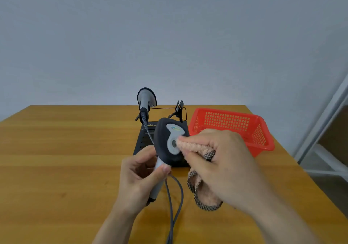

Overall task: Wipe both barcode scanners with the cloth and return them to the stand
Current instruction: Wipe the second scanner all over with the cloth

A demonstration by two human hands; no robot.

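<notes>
Above the near middle of the bench (56, 159), one barcode scanner (166, 140) is held by its handle in the closed grip of the left hand (139, 176), while the second scanner (146, 98) is seated on the black stand (140, 146) behind it. Further right, the pink cloth (194, 147) is clasped in the grip of the right hand (224, 159) and pressed against the held scanner's head; a red basket (244, 121) is placed beyond, beside the stand.

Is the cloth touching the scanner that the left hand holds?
Touching. The head view shows the cloth, gripped by the right hand, pressed on the grey face of the held scanner.
</notes>
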